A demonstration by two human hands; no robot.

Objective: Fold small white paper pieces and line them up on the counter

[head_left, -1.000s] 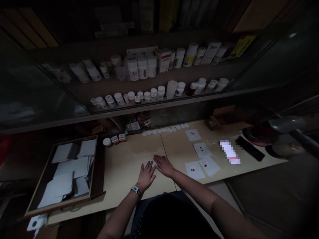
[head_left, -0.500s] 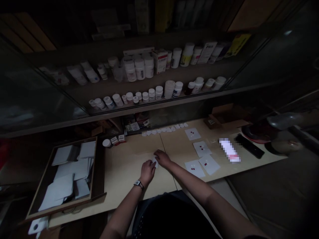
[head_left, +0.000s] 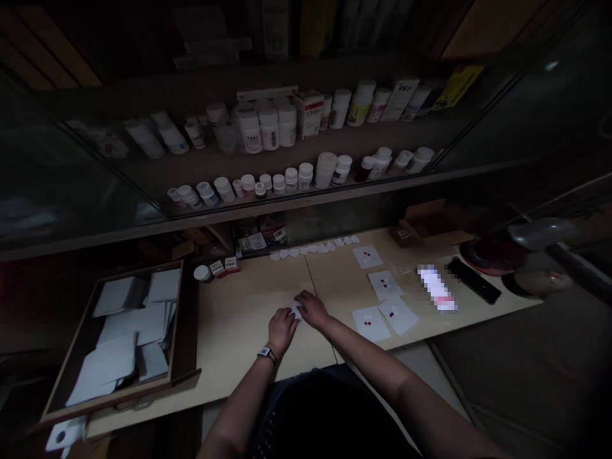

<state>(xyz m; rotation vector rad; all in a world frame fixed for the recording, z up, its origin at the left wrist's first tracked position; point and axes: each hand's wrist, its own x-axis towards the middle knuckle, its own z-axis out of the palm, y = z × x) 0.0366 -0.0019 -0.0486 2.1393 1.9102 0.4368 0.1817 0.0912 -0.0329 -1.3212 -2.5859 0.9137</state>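
Note:
My left hand (head_left: 283, 329) and my right hand (head_left: 313, 311) meet over the table, fingers bent and closed on a small piece of white paper (head_left: 296, 310). It looks folded, though the fingers cover most of it. To the right lie several flat white paper squares (head_left: 394, 324), each with red pills and paler ones on top. Along the back edge runs a row of small folded white paper packets (head_left: 315, 249).
At left, a wooden drawer (head_left: 174, 344) holds stacks of white paper. A white-capped bottle (head_left: 203, 274) and small boxes (head_left: 224, 266) stand beside it. Rightward are a lit phone (head_left: 436, 288), a dark phone-like object (head_left: 475, 282) and a cardboard box (head_left: 433, 223). Medicine bottles (head_left: 326, 169) line the shelves.
The view has shifted slightly. Both hands stay on the paper in nearly the same place, with the fingers a little differently set and less of the paper showing.

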